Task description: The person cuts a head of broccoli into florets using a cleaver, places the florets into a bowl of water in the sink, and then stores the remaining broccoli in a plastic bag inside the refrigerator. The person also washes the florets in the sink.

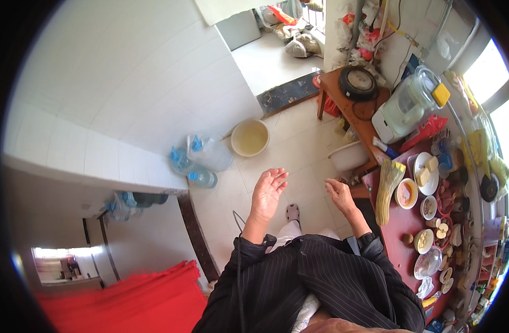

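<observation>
My left hand (269, 194) is held up in front of me over the tiled floor, palm turned inward. Its fingers are apart and slightly bent, with nothing in them. Across from it, my right hand (341, 198) hangs in the air with loosely bent fingers, and no object shows in it. A gap separates the two hands. The red-topped table (396, 233) is the nearest furniture to my right hand, which does not touch it. On that table's near edge lies a bundle of dry noodles or sticks (388, 194), beside a bowl of reddish soup (406, 193).
Ahead on the left stand a cream basin (250, 138) and clear plastic jugs (213, 154). A wooden table (343, 91) holds a small wheel (358, 83) and a clear-topped appliance (407, 108). Several bowls crowd the right side. A red cloth (132, 299) hangs lower left.
</observation>
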Motion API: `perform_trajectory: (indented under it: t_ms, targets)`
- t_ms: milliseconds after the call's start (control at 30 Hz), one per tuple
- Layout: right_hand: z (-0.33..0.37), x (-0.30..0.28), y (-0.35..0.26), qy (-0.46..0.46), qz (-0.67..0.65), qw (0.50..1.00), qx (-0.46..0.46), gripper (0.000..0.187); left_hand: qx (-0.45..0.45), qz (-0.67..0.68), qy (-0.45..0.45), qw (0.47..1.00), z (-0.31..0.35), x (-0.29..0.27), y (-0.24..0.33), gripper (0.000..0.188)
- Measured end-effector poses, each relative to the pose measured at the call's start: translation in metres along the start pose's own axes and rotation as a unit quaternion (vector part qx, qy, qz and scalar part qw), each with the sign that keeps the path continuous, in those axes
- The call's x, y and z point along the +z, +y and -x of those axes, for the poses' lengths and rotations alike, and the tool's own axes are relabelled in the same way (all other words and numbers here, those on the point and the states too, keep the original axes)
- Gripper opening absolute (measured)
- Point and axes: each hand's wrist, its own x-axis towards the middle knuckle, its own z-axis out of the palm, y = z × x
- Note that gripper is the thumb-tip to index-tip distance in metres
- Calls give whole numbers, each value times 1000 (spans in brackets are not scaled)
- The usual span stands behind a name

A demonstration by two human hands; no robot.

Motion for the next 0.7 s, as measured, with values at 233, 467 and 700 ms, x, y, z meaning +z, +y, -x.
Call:
perform_trajectory:
  t_ms: [233,467,700]
  targets:
    - [-109,-22,-18,32,33,999,24,26,-42,1,22,999,-140,7,44,25]
    - [-298,-61,-48,73,-23,996,-41,26,11,21,-3,1000,-267,13,75,33]
    - [-507,-41,-237,-61,-4,965,-255,39,47,-43,24,998,-375,45,131,25]
